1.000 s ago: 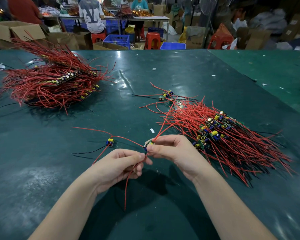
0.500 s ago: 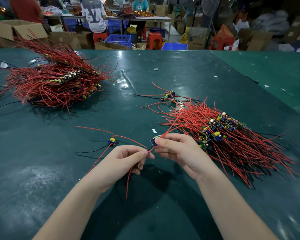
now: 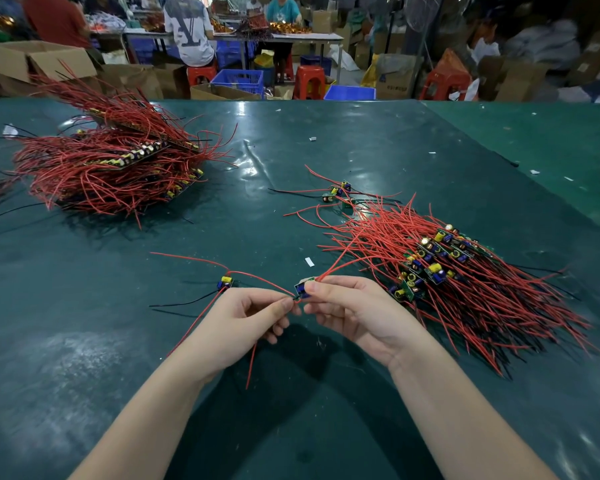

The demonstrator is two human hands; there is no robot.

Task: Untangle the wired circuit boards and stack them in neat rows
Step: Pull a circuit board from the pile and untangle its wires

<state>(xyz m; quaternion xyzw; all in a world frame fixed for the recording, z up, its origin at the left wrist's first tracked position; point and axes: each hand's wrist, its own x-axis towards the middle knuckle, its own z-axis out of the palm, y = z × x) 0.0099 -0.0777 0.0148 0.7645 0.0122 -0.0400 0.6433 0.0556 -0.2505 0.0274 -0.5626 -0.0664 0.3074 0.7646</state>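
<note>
Green table (image 3: 326,150): right hand (image 3: 354,310) pinches small circuit board (image 3: 303,287); left hand (image 3: 246,317) pinches its red wire (image 3: 250,362).

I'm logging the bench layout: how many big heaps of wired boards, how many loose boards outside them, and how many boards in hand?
Big heaps: 2, far left and right
Loose on the table: about 4, one single and a small cluster, count unclear
In hand: 1
Total: about 7

on the dark green plastic-covered table (image 3: 326,427), a tangled heap of red-wired circuit boards (image 3: 111,168) lies far left; a fanned row of wired boards (image 3: 440,268) lies right, a single small wired board (image 3: 226,282) between, nearer.
</note>
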